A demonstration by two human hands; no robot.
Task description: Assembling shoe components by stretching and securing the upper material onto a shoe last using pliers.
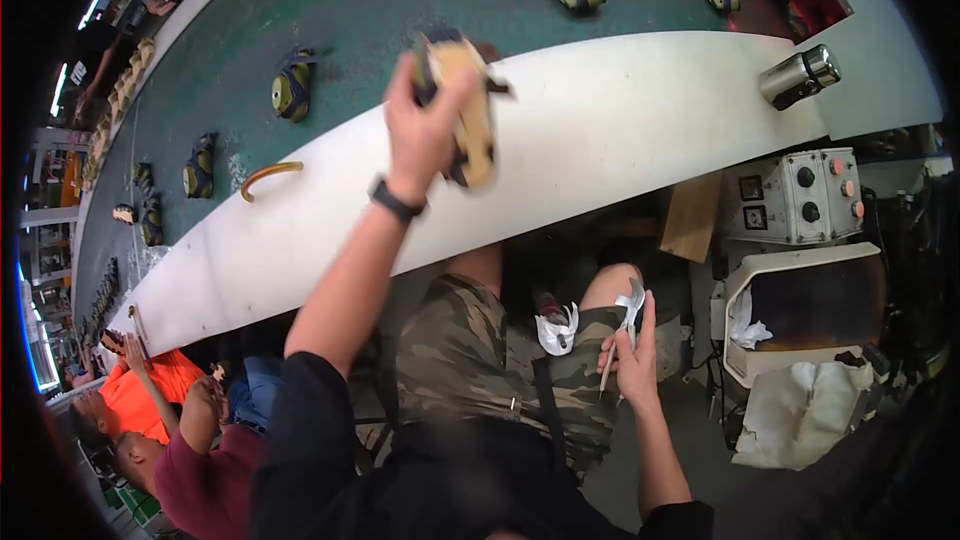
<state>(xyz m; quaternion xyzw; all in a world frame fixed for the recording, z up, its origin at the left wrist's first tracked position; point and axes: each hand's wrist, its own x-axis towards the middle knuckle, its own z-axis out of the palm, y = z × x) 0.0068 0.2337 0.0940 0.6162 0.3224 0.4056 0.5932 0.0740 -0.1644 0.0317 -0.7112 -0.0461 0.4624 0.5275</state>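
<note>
My left hand (425,130) grips a shoe upper on a tan last (465,105), held above the white worktop (590,110). Its tan underside faces me, with dark material round the edges; motion blurs it. Over my right thigh, my right hand (635,360) is closed round a silver, pincer-like hand tool (631,308). The tool's curved head points up and away, and its thin handles run down past my fingers. A crumpled white wrapping (557,330) sits between my thighs, nearest to the right hand.
Several olive-and-navy shoes (292,90) lie on the green conveyor belt (370,0). A curved amber-coloured piece (270,178) and a steel flask (800,78) rest on the worktop. At right stand a control box (795,198) and a white-framed machine (810,305). Co-workers (160,400) sit at left.
</note>
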